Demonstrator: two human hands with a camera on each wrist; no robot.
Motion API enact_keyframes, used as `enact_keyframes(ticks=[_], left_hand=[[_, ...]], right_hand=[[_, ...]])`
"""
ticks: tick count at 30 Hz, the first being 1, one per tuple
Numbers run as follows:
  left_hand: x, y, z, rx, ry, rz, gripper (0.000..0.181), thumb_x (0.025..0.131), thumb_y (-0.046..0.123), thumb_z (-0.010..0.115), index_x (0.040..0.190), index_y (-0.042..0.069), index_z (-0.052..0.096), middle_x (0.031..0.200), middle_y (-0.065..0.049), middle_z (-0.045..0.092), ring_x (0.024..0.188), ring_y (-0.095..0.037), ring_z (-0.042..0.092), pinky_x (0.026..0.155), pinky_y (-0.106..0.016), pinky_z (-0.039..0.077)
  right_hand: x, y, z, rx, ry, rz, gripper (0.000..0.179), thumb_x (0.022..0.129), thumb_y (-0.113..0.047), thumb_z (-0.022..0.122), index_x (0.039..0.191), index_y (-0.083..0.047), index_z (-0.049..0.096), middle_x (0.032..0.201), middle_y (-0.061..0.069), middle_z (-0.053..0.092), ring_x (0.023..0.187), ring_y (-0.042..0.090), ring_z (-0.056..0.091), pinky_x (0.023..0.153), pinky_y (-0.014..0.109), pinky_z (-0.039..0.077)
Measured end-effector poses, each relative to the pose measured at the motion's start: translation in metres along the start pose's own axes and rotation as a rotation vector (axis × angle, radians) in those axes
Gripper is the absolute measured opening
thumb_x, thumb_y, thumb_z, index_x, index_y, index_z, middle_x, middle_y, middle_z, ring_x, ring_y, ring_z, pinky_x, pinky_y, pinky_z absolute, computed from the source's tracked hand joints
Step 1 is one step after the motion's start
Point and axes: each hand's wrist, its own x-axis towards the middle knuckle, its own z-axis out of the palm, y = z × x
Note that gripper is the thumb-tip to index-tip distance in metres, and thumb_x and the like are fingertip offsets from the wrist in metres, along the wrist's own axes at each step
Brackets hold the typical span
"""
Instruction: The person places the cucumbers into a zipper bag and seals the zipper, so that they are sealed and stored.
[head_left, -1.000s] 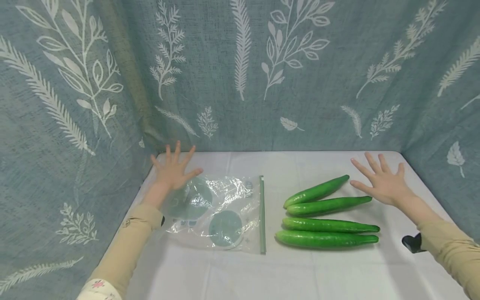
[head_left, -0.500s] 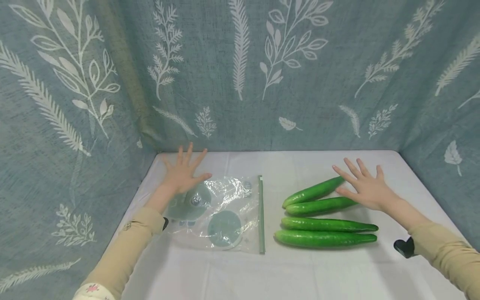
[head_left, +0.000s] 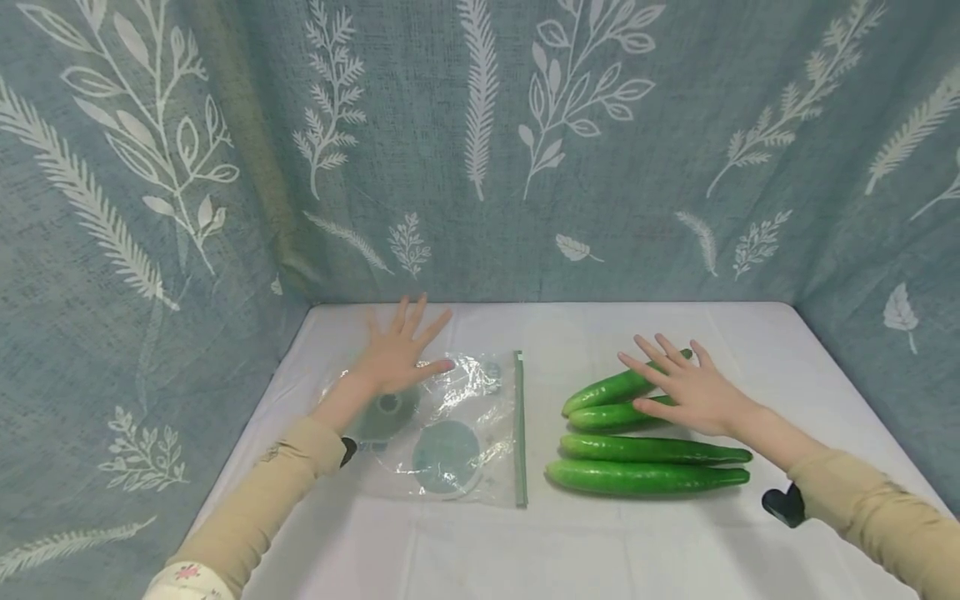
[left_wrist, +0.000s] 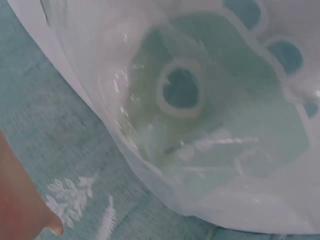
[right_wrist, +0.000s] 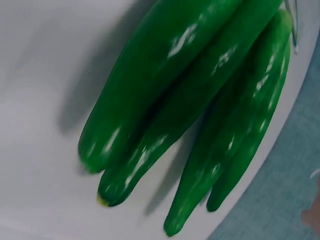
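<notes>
My left hand [head_left: 393, 358] is spread over the upper left part of a clear zip bag [head_left: 491, 467], which lies flat with its green zip edge toward the right. Green round prints show on the bag [left_wrist: 215, 65] in the left wrist view. With fingers spread and nothing in them, my right hand [head_left: 693, 392] hovers over the far pair of cucumbers [head_left: 607, 392], hiding part of them. The nearer two cucumbers [head_left: 648, 477] lie side by side below. In the right wrist view the cucumbers [right_wrist: 165, 85] slant across the table, and only a sliver of hand shows at the edge.
A white-covered table [head_left: 570, 550] carries everything. Blue-green curtains [head_left: 420, 150] with white leaf prints stand behind it and on both sides. A dark heart-shaped piece [head_left: 783, 505] sits at the right cuff, and a similar dark piece [head_left: 348, 451] at the left.
Both hands have moved inward: the left one rightward over the bag, the right one leftward from beside the cucumbers to over the far pair. Bag and cucumbers stay put.
</notes>
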Motion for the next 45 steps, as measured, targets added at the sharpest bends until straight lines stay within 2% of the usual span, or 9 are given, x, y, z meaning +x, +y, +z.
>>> enact_keyframes(ticks=[7,13,16,22,29,33,39,45], left_hand=[[0.001,0.021,0.004,-0.012,-0.008,0.079,0.08,0.089,0.067,0.041,0.153,0.034,0.006,0.16,-0.009,-0.013,0.146,-0.038,-0.011,0.104,-0.075,-0.011],[0.001,0.032,0.009,0.021,-0.038,0.125,0.083,0.085,0.079,0.026,0.152,0.035,0.003,0.16,-0.007,-0.014,0.146,-0.037,-0.011,0.106,-0.073,-0.011],[0.001,0.037,0.011,0.01,-0.058,0.144,0.083,0.085,0.078,0.027,0.152,0.036,0.002,0.16,-0.005,-0.014,0.147,-0.035,-0.011,0.108,-0.072,-0.011],[0.001,0.044,0.013,-0.015,-0.076,0.194,0.082,0.088,0.068,0.042,0.152,0.034,0.005,0.16,-0.005,-0.011,0.147,-0.034,-0.01,0.109,-0.071,-0.009],[0.002,0.057,0.018,-0.038,-0.136,0.23,0.082,0.088,0.069,0.042,0.152,0.036,0.002,0.161,-0.001,-0.011,0.148,-0.029,-0.01,0.111,-0.066,-0.013],[0.002,0.065,0.023,-0.04,-0.174,0.247,0.085,0.087,0.07,0.042,0.153,0.033,0.004,0.161,0.0,-0.011,0.148,-0.028,-0.009,0.112,-0.064,-0.014],[0.001,0.074,0.033,-0.054,-0.238,0.275,0.089,0.085,0.073,0.041,0.153,0.03,0.003,0.16,-0.001,-0.009,0.149,-0.026,-0.004,0.115,-0.061,-0.007],[-0.001,0.079,0.045,-0.099,-0.273,0.327,0.095,0.084,0.071,0.046,0.154,0.019,0.008,0.161,-0.008,0.002,0.149,-0.03,0.006,0.118,-0.058,0.008]], right_hand=[[0.009,-0.021,0.004,0.011,0.007,-0.097,0.07,0.092,-0.054,0.049,0.151,-0.027,0.023,0.16,0.008,0.015,0.146,0.038,0.013,0.112,0.068,0.009],[0.017,-0.04,0.01,0.025,-0.017,-0.192,0.068,0.094,-0.054,0.045,0.151,-0.024,0.023,0.159,0.008,0.018,0.146,0.035,0.016,0.114,0.063,0.014],[0.02,-0.048,0.011,0.052,-0.047,-0.224,0.068,0.095,-0.053,0.044,0.151,-0.022,0.023,0.159,0.007,0.018,0.146,0.033,0.017,0.115,0.06,0.015],[0.028,-0.063,0.014,0.092,-0.129,-0.263,0.066,0.096,-0.053,0.042,0.151,-0.02,0.024,0.16,0.004,0.018,0.147,0.029,0.017,0.118,0.055,0.014],[0.036,-0.08,0.022,0.109,-0.238,-0.276,0.069,0.096,-0.059,0.035,0.15,-0.016,0.029,0.158,0.002,0.022,0.147,0.026,0.019,0.119,0.052,0.015],[0.041,-0.091,0.026,0.104,-0.285,-0.28,0.073,0.094,-0.063,0.034,0.149,-0.015,0.029,0.158,0.002,0.025,0.147,0.023,0.02,0.12,0.049,0.015],[0.045,-0.107,0.035,0.103,-0.323,-0.286,0.076,0.093,-0.064,0.036,0.149,-0.013,0.031,0.154,0.003,0.033,0.144,0.023,0.027,0.119,0.045,0.02],[0.047,-0.116,0.043,0.06,-0.34,-0.301,0.077,0.092,-0.066,0.035,0.147,-0.012,0.034,0.152,0.004,0.037,0.142,0.022,0.031,0.118,0.042,0.025]])
